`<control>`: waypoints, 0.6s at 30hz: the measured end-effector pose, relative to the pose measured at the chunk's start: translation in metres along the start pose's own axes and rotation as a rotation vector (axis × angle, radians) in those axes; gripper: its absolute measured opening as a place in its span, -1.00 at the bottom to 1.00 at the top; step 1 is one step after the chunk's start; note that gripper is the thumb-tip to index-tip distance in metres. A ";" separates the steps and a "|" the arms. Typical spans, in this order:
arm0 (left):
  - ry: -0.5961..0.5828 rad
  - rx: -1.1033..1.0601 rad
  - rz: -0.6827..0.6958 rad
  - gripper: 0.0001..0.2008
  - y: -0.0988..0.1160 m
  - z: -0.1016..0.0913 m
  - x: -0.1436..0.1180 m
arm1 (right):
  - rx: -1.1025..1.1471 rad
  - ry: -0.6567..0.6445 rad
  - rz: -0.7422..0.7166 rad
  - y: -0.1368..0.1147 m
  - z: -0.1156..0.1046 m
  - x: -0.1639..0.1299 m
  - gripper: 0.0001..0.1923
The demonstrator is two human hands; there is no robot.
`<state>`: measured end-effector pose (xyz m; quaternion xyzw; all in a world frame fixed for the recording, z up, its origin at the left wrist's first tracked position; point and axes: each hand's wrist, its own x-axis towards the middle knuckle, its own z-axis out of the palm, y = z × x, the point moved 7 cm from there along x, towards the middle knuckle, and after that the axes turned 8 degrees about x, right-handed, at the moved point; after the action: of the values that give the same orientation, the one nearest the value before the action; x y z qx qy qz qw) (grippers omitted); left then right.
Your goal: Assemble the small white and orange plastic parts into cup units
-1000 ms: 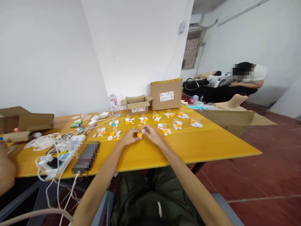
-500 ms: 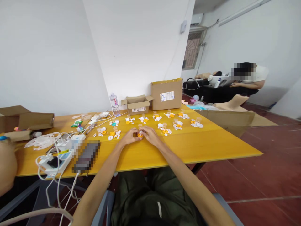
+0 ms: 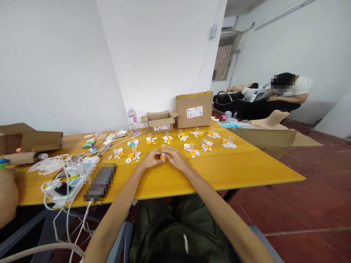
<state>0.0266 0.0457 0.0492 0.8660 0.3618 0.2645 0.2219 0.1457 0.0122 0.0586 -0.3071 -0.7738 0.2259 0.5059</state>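
Note:
My left hand (image 3: 151, 159) and my right hand (image 3: 176, 158) meet above the yellow table (image 3: 219, 166). Between their fingertips they pinch a small orange round plastic part (image 3: 163, 158). A little white piece (image 3: 163, 154) sits against its upper side, near my right fingers. Just beyond the fingers stands a small clear cup (image 3: 163, 147). To the left lies a set with an orange ring (image 3: 131, 155) and a white disc (image 3: 128, 160); to the right is another set with an orange ring (image 3: 192, 152). Finer details of the held part are too small to make out.
Several similar sets, one with a teal ring (image 3: 133, 144), lie in rows. Behind stand a water bottle (image 3: 134, 122), an open carton (image 3: 160, 122) and a larger carton (image 3: 194, 109). A phone (image 3: 101, 181) and power strip (image 3: 67, 190) lie left. A person (image 3: 301, 89) sits back right.
Both hands stay in the same place on the orange part, with only a slight shift of the fingers and the white piece. The view has barely moved.

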 end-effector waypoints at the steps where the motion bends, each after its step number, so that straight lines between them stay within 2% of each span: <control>1: -0.001 0.002 0.003 -0.79 0.000 0.000 0.000 | 0.001 -0.002 -0.001 0.000 0.000 0.000 -0.81; 18: -0.001 0.001 0.014 -0.76 0.001 0.000 -0.001 | 0.035 0.001 0.001 0.004 0.001 0.001 -0.79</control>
<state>0.0270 0.0444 0.0497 0.8687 0.3558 0.2655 0.2196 0.1456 0.0157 0.0559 -0.2986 -0.7695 0.2394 0.5112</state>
